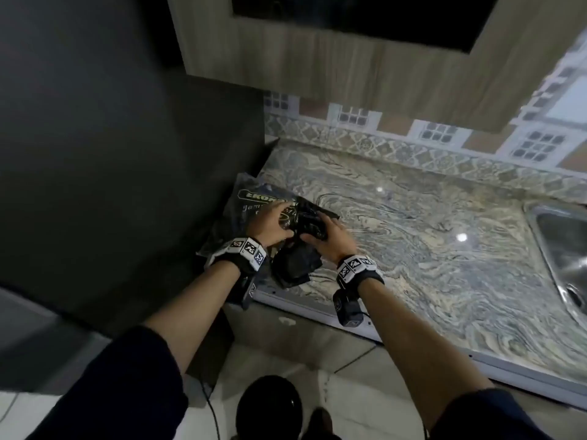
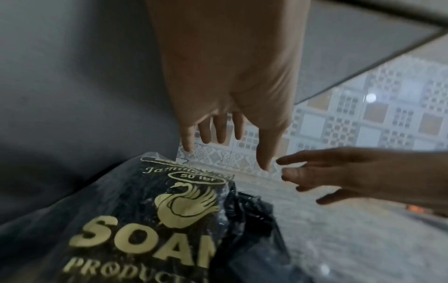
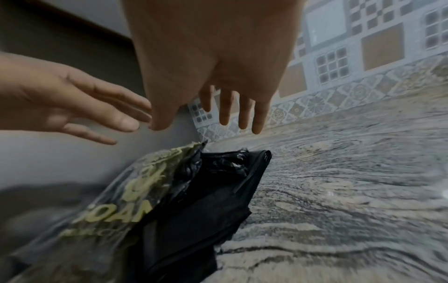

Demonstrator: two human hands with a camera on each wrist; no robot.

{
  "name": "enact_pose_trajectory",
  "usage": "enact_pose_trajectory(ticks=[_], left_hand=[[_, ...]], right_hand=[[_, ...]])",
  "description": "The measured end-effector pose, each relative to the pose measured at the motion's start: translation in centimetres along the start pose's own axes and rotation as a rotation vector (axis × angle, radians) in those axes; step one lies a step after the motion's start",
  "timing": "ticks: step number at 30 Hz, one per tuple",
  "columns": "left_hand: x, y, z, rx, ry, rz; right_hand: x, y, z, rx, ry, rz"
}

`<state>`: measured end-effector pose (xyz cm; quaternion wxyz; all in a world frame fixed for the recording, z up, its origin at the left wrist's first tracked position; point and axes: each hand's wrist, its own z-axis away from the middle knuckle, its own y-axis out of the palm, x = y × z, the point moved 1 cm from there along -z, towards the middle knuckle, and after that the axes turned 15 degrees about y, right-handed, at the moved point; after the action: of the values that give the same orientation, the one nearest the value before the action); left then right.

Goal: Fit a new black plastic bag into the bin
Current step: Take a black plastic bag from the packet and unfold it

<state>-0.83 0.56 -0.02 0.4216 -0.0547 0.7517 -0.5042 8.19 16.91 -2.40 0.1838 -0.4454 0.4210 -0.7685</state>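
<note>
Both my hands, left [image 1: 275, 224] and right [image 1: 330, 240], hover spread and empty over the black bag [image 1: 297, 265] (right nearer), beside its printed pack [image 2: 135, 220].

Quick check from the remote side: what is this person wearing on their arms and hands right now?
Both hands are bare, no gloves: left hand, right hand. Each wrist carries a black strap with white blocks bearing black square-pattern markers. A small black camera unit hangs under the right wrist. Dark sleeves are pushed up the forearms.
</note>
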Motion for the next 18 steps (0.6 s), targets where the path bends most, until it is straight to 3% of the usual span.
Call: enact_pose_trajectory(ticks=[3, 7, 13, 18], left_hand=[[2.4, 1.2, -2.7, 0.24, 0.035, -0.257], [5.8, 3.4, -5.6, 0.43, -0.022, -0.35], [9.0, 5.7, -7.2, 0.422, -0.109, -0.375], [10.2, 6.6, -7.1, 0.421, -0.145, -0.389]], right_hand=[[-0.3, 1.2, -4.5, 0.063, -0.058, 0.085], [-0.4, 2.6, -9.4, 0.18, -0.127, 0.113], [0.2, 5.1, -13.8, 0.209, -0.173, 0.27], [0.6, 6.5, -15.1, 0.179, -0.19, 0.184]])
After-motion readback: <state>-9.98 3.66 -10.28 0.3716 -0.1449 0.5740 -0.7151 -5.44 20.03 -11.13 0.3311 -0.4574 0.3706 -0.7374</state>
